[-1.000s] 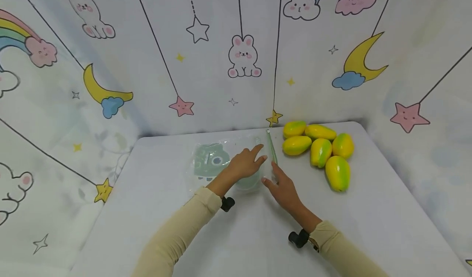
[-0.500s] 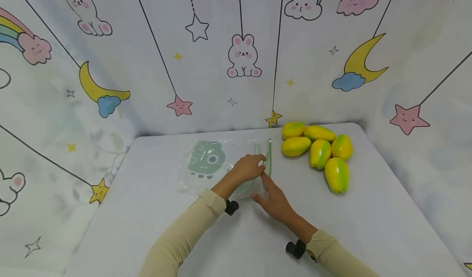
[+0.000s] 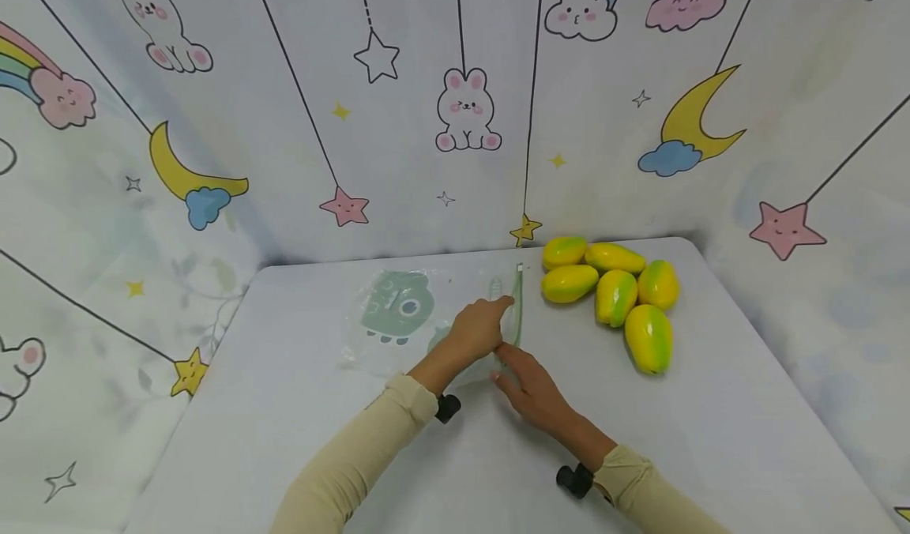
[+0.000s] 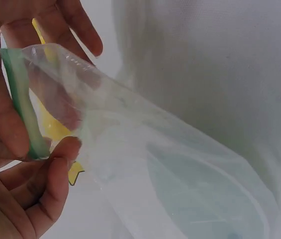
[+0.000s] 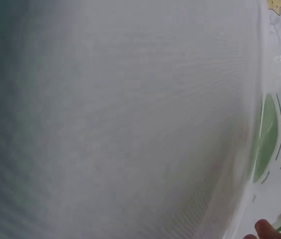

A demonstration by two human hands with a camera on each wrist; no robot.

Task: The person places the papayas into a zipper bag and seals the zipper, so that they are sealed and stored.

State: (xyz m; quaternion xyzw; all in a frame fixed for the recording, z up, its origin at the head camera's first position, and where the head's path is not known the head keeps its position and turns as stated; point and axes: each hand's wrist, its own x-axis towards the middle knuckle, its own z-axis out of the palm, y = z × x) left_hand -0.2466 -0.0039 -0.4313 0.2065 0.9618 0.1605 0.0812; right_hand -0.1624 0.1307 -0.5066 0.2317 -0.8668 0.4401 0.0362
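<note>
A clear plastic zip bag point(image 3: 398, 305) with a pale green cartoon print lies on the white table. Its green zip strip point(image 3: 518, 305) runs along the right edge. My left hand point(image 3: 472, 329) reaches across the bag and grips it by that edge. Close below, my right hand point(image 3: 533, 392) holds the strip's near end, its fingertips meeting the left hand. In the left wrist view, curled fingers point(image 4: 55, 194) pinch the lower end of the strip, while other fingers lie over it and behind the clear film. Bag film fills most of the right wrist view, with fingertips point(image 5: 267, 230) at the strip.
Several glossy yellow-green fruits point(image 3: 616, 297), mango- or papaya-like, are grouped at the back right of the table point(image 3: 298, 408). A printed wall cloth point(image 3: 398, 155) with rabbits, stars and moons rises behind and at both sides.
The bag has slid left and a little nearer. The right hand has moved left and down from the strip's side to its near end, meeting the left hand. The fruits stay put.
</note>
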